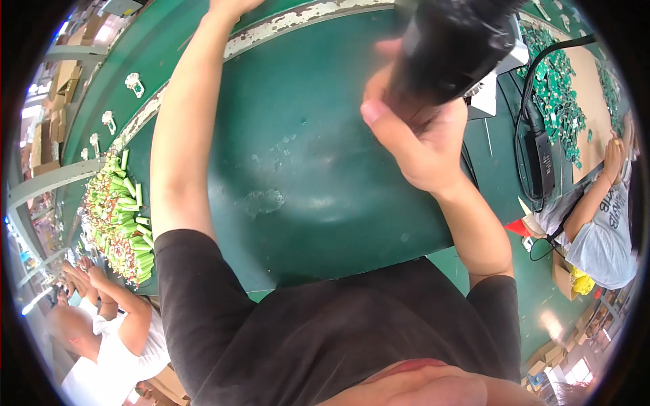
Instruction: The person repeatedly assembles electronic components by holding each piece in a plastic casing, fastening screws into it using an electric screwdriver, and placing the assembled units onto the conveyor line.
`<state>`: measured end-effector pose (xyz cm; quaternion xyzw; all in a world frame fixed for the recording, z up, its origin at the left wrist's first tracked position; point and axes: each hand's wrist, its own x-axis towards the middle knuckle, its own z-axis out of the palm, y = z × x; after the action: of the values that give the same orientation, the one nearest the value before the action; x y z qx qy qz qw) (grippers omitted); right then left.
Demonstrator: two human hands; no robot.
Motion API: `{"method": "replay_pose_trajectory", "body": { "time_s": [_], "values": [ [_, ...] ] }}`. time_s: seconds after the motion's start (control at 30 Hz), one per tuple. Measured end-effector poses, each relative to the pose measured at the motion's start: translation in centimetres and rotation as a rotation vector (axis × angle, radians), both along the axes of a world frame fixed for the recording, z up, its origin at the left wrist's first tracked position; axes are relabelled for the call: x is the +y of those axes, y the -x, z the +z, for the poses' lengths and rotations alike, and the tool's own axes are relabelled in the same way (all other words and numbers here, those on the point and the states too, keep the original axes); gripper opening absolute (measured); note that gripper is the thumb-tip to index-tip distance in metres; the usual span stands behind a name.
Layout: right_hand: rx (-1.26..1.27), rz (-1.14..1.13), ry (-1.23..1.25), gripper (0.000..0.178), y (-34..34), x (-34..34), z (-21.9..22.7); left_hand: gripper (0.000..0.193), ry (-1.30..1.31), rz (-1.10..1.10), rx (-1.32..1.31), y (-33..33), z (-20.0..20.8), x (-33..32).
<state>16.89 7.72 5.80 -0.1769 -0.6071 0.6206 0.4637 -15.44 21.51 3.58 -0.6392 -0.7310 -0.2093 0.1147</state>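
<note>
My right hand (426, 139) is wrapped round a thick black cylindrical tool (450, 57), which looks like an electric screwdriver. The tool is raised close to the camera above the green work table (305, 169), and its upper end runs out at the top edge. Blur hides its tip. Stretched far forward, my left arm crosses the worn metal rail at the table's far side. My left hand (233, 5) shows only in part at the top edge, its fingers cut off from view.
Green cylindrical parts with wires (125, 223) lie heaped at left. Small white parts (135, 84) sit along the green strip beyond the rail. At right are a black power adapter (539, 162) with cables and many green circuit boards (555, 95). People work on both sides.
</note>
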Motion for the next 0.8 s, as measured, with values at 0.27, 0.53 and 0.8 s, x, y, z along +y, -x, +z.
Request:
{"method": "replay_pose_trajectory", "body": {
  "time_s": [0.27,0.53,0.8],
  "values": [
    [0.208,0.008,0.036,0.051,-0.3,0.4,0.4,0.037,0.096,0.033,-0.068,0.6,-2.6,0.9],
    [0.176,-0.203,-0.220,0.023,-9.5,5.0,6.4,0.035,0.115,-0.786,-0.316,-9.0,1.1,-16.2],
    [0.103,-0.139,-0.155,0.021,-6.8,3.0,5.1,0.044,0.097,-1.054,-0.305,-15.0,-2.3,-18.6]
  ]
}}
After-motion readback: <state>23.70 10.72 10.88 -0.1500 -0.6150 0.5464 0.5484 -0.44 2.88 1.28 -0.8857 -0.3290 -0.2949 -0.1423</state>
